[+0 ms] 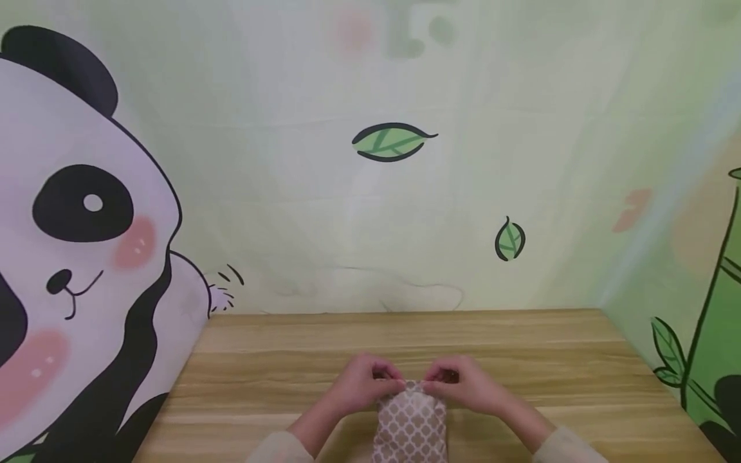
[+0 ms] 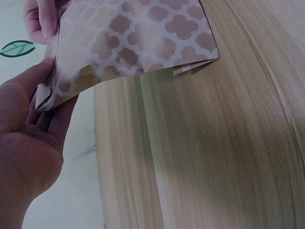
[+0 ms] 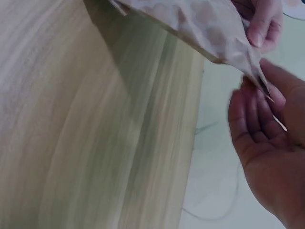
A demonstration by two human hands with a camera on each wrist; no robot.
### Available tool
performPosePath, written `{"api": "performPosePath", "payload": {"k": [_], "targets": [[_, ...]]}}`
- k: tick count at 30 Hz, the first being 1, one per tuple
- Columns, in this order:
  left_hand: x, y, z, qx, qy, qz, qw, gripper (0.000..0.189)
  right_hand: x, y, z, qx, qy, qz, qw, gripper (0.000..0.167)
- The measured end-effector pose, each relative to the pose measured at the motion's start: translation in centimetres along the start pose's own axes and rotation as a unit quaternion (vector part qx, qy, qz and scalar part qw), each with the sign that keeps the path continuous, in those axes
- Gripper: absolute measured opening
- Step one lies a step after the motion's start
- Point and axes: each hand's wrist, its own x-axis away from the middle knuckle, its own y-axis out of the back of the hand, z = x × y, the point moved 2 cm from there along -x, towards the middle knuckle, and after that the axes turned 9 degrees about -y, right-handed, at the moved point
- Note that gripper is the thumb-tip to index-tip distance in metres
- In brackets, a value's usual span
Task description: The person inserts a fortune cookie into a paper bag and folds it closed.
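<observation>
A tan paper bag (image 1: 412, 421) with a white quatrefoil pattern stands near the table's front, its lower part cut off by the head view's bottom edge. My left hand (image 1: 366, 386) pinches the left end of its top edge between thumb and fingers. At the right end of that edge, my right hand (image 1: 465, 386) pinches the paper in the same way. In the left wrist view the bag's top (image 2: 53, 67) looks flattened or folded over where the thumbs press. The right wrist view shows the bag's side (image 3: 205, 28) creased; its inside is hidden.
The wood-grain table (image 1: 278, 360) reaches back to a pale green backdrop (image 1: 278, 193) printed with leaves. A large printed panda (image 1: 87, 141) fills the left side, and green printed bamboo (image 1: 718, 321) is at the right.
</observation>
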Motion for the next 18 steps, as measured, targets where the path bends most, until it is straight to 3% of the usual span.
{"api": "performPosePath", "payload": {"k": [7, 13, 18], "targets": [[0.1, 0.2, 0.4, 0.012, -0.018, 0.025, 0.9995, 0.008, 0.6, 0.1, -0.5, -0.010, -0.004, 0.002, 0.9999, 0.007], [0.5, 1.1, 1.1, -0.008, -0.011, 0.047, 0.9988, 0.007, 1.0, 0.2, -1.2, -0.005, -0.015, -0.017, 0.9997, 0.004], [0.7, 1.4, 1.3, -0.003, -0.009, 0.051, 0.9987, 0.006, 1.3, 0.5, -1.9, -0.026, -0.018, -0.006, 0.9995, 0.009]]}}
